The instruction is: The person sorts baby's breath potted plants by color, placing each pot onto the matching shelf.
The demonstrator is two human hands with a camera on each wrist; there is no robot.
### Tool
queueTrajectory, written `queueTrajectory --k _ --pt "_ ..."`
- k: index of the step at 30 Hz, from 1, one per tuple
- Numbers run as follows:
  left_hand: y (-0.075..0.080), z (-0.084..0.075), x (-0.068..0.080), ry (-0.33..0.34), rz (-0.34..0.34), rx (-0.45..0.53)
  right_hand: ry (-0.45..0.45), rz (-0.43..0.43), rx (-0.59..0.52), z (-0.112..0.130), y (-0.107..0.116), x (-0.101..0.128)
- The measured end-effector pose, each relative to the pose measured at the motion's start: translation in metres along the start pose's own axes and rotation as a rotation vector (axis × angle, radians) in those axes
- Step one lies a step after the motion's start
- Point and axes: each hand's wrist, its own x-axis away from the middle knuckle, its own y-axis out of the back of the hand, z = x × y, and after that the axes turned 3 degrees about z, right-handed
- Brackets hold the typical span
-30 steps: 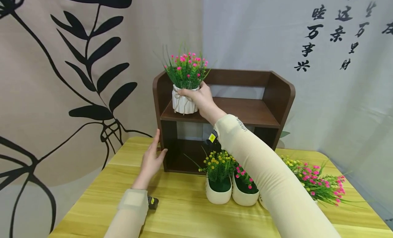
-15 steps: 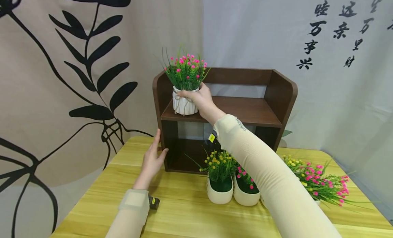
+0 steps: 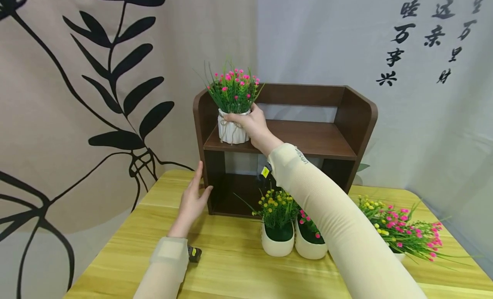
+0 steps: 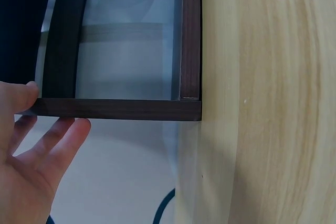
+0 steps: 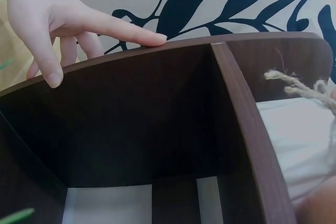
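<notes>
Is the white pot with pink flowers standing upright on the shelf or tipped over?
Upright. The white pot sits flat on the upper shelf, stems pointing up, with the right hand holding its side.

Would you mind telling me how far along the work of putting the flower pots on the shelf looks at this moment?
One pink-flowered pot stands at the left end of the upper shelf. The right hand grips it, so it is not yet released. The left hand rests open against the shelf's left side. The other pots are on the table: a yellow-flowered pot, a pink one beside it, and more flowers to the right.
</notes>
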Motion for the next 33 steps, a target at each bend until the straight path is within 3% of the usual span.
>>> queueTrajectory --k 11,19,26,33 --pt "0.000 -0.004 -0.001 -0.008 -0.006 0.014 -0.034 0.073 0.030 0.005 0.005 0.000" --pt "-0.001 -0.005 -0.001 0.004 -0.001 0.009 -0.120 0.106 0.057 0.010 0.013 0.003" --pt "-0.002 -0.006 -0.004 0.010 0.009 0.011 -0.150 0.129 0.076 0.017 0.032 0.016" --pt "-0.002 -0.002 -0.001 0.023 0.019 0.015 -0.149 0.154 0.014 0.026 0.053 0.038"
